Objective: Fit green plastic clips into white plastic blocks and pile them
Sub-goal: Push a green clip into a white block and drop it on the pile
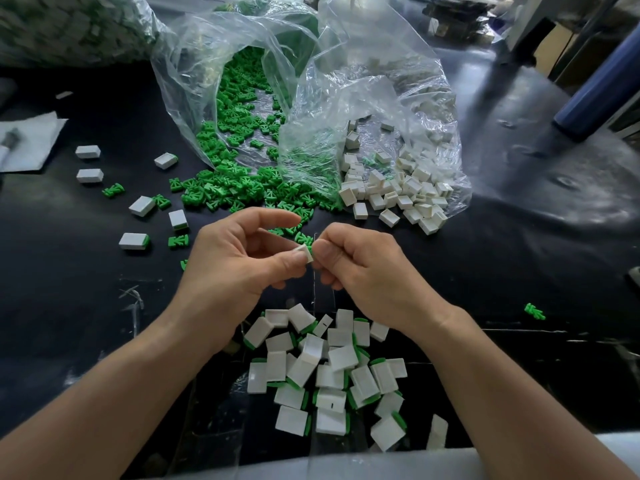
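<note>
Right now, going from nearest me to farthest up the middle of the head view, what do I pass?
Pile of finished blocks → white block pinched between left hand and right hand → spilled green clips → clear bag holding more clips.

Mostly hidden: green clip (behind right hand); blurred: top-left bag.

Green clips — white blocks — black table

Left hand and right hand pinching white block, green clip at its edge, pile below
</note>
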Demonstrator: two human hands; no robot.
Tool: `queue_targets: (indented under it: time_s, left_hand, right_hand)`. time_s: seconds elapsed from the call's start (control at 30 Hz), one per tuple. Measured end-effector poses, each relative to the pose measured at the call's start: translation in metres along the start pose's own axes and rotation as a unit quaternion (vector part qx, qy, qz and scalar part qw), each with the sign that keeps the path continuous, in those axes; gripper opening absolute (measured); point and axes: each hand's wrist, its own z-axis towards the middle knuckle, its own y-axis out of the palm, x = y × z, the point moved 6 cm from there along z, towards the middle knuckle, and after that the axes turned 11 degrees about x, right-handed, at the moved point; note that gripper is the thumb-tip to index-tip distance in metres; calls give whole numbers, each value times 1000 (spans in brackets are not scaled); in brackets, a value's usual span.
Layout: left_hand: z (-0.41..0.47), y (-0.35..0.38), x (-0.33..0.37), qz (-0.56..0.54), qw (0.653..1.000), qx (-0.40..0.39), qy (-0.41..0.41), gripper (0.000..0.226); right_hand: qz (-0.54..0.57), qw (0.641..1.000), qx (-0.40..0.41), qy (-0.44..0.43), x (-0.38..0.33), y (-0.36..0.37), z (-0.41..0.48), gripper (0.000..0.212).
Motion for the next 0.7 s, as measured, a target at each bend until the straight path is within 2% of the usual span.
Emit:
queue_targets:
  time_s: [0.27,0.6,0.7]
  left_hand:
    - [-2,1,6,12,999,-42,18,44]
    - [-4,3,3,100,989,-95,43,55]
    - [-5,5,3,89,990,-103,31,54]
  right_hand:
    - [-96,990,-32,-95,-13,-3,-4,25]
    - [-196,966,-102,-134,-18,7,-9,26]
    - [-200,965,-102,-138,-17,7,-9,27]
